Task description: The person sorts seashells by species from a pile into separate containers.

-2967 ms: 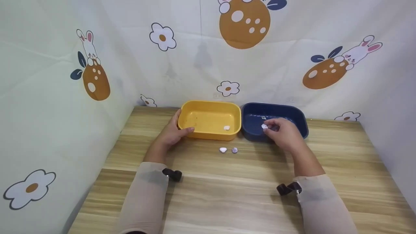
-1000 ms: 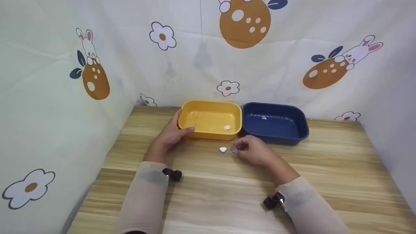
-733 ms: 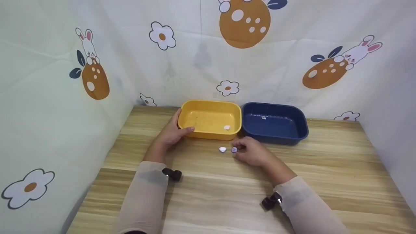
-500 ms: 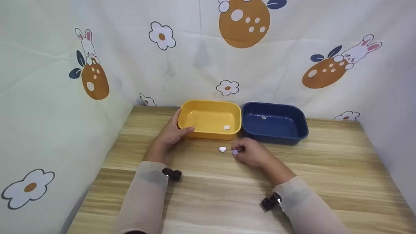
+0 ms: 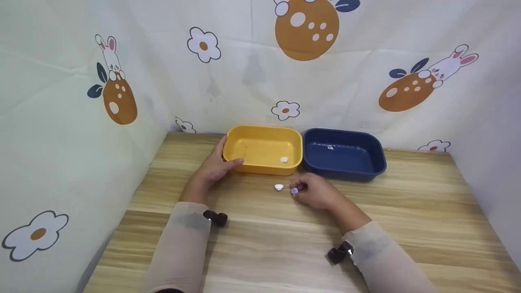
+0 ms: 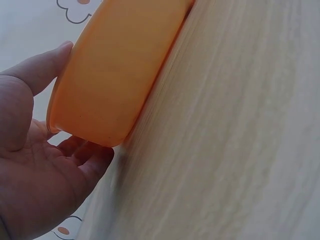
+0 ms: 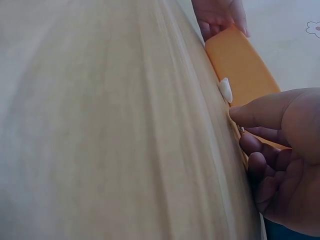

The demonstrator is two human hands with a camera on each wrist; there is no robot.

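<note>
My left hand [image 5: 215, 165] grips the left end of the yellow plastic bin [image 5: 260, 170], thumb over the rim and fingers round its side. The left wrist view shows the thumb at the bin's edge [image 6: 52, 112] and the fingertips under its corner. Low over the wooden table, my right hand [image 5: 319, 191] pinches a small roundish purple-grey piece [image 5: 294, 191] between thumb and fingers. In the right wrist view those fingers mostly hide it. Just left of it lies a small white, roughly heart-shaped piece [image 5: 279, 187]. Inside the yellow bin rests another white piece [image 5: 284, 160].
A dark blue bin [image 5: 346, 174] stands against the yellow one on its right, with a small pale piece [image 5: 330, 147] inside. Both bins are close to the patterned cloth backdrop [image 5: 244, 93]. The wooden table [image 5: 260, 244] extends toward the person.
My right hand has moved from over the blue bin to the table, no longer holding the white piece, and now pinches the purple-grey piece, shifted slightly nearer. The left hand stays put.
</note>
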